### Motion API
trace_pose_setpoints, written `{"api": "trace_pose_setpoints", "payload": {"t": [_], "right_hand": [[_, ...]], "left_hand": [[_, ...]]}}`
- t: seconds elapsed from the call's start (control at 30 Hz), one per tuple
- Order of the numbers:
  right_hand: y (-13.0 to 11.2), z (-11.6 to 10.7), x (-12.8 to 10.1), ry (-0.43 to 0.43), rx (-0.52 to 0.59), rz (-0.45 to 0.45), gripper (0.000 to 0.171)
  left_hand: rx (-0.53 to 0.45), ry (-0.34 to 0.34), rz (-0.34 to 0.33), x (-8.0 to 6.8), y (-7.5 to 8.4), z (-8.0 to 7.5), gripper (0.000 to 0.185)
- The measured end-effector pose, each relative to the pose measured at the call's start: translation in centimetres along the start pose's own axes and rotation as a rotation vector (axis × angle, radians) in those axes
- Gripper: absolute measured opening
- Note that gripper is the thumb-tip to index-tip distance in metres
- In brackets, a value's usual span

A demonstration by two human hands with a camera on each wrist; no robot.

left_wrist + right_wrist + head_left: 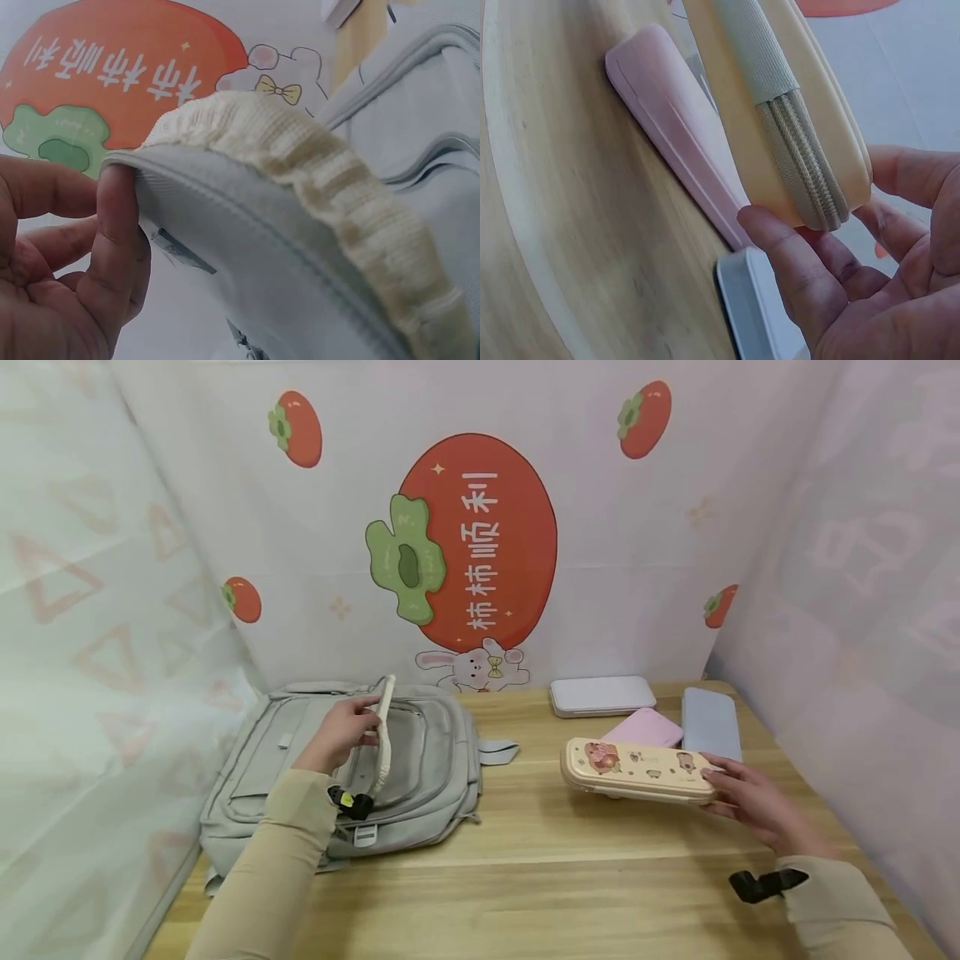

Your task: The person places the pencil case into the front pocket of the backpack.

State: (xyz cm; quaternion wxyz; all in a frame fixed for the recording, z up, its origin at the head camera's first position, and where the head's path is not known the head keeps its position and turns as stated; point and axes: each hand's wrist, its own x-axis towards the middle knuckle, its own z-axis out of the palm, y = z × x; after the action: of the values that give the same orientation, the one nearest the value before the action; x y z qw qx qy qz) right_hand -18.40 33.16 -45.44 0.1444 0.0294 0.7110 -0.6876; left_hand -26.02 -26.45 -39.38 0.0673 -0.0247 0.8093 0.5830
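Note:
A grey backpack [420, 760] lies flat on the left of the wooden table [525, 877]. My left hand [341, 731] holds up its cream-trimmed flap [384, 735] by the edge; in the left wrist view the thumb [120, 232] presses on the grey flap [247, 270] under the ruffled cream trim [330, 195]. My right hand [750, 797] grips the right end of a cream pencil case [637, 768] with cartoon pictures, held just above the table. In the right wrist view, fingers [795, 262] curl round the zipped end of the case [780, 97].
A pink case [643, 727], a blue-grey case [710, 722] and a white case [602, 695] lie at the back right of the table. Printed cloth walls close in the back and both sides. Bare wood stretches between the backpack and the cases.

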Motion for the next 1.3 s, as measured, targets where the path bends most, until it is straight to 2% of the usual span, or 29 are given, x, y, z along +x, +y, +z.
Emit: {"api": "trace_pose_setpoints", "payload": {"t": [0.07, 0.17, 0.3, 0.5, 0.7, 0.9, 1.17, 1.3], "right_hand": [[-0.1, 1.1, 0.6, 0.004, -0.017, 0.001, 0.034], [-0.4, 2.5, 1.4, -0.001, -0.054, -0.009, 0.056], [-0.6, 4.0, 2.2, 0.012, -0.090, -0.013, 0.065], [-0.7, 6.4, 3.7, 0.013, -0.052, 0.000, 0.063], [-0.8, 8.5, 4.4, 0.007, -0.011, 0.005, 0.060], [-0.8, 9.8, 5.0, 0.009, 0.017, 0.004, 0.056], [-1.5, 11.2, 5.3, -0.028, -0.006, -0.012, 0.056], [-2.1, 11.9, 5.4, -0.020, -0.064, -0.024, 0.055]], "left_hand": [[-0.024, 0.005, 0.003, -0.2, 0.0, -0.2, 0.055], [-0.062, -0.006, 0.002, -0.4, 0.0, -0.1, 0.055], [-0.078, -0.025, 0.005, -0.3, 0.3, 0.5, 0.055], [-0.122, -0.027, 0.012, -0.3, 0.8, 0.7, 0.055], [-0.214, -0.067, 0.013, -0.6, 0.9, 1.3, 0.055], [-0.299, -0.070, 0.008, -1.2, 1.2, 1.5, 0.053], [-0.368, -0.083, 0.017, -1.9, 2.2, 1.4, 0.055], [-0.406, -0.097, 0.014, -2.2, 2.3, 1.3, 0.056]]}}
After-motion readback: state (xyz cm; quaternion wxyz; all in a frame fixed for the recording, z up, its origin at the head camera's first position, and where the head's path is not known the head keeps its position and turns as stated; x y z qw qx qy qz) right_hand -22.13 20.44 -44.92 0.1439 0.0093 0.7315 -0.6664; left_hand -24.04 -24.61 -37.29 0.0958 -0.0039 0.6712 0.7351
